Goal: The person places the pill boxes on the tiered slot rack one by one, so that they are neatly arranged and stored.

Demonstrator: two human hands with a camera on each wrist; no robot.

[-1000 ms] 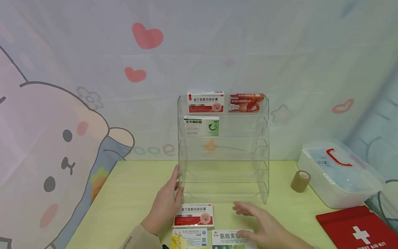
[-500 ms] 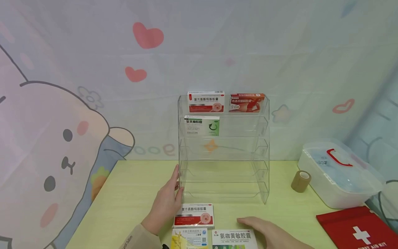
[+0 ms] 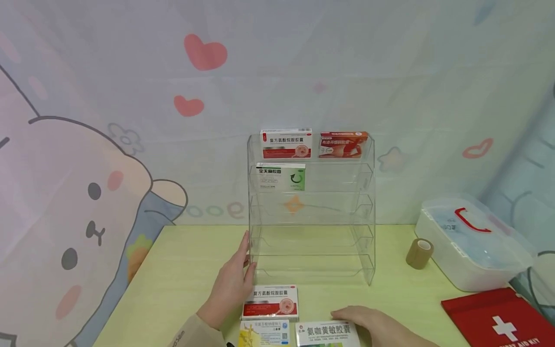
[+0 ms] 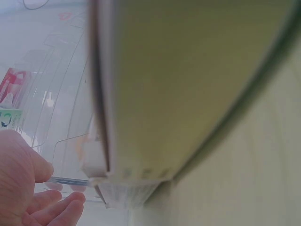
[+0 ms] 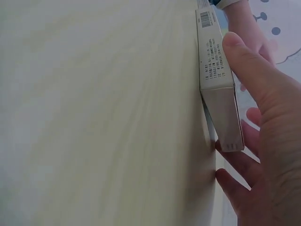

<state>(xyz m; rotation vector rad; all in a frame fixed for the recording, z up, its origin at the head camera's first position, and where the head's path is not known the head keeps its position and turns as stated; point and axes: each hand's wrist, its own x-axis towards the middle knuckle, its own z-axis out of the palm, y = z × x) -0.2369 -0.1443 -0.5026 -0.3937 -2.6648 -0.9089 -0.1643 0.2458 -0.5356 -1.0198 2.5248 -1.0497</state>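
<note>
My left hand grips the left side of a clear tiered display rack near its base. In the left wrist view, the thumb and fingers of the left hand lie on either side of the rack's edge. At the lower right, my right hand holds a white-and-green medicine box by its right end, low at the table. The right wrist view has the thumb along the medicine box, fingers curled around its end. A red-and-white medicine box and a yellow-and-white one lie beside it.
On the rack's upper tiers stand a red-and-white box, a red box and a green-and-white box. To the right are a brown bandage roll, a white lidded container and a red first aid pouch.
My right hand has moved down onto the right end of the white-and-green medicine box and its fingers have drawn in. The left hand stays at the rack's side.
</note>
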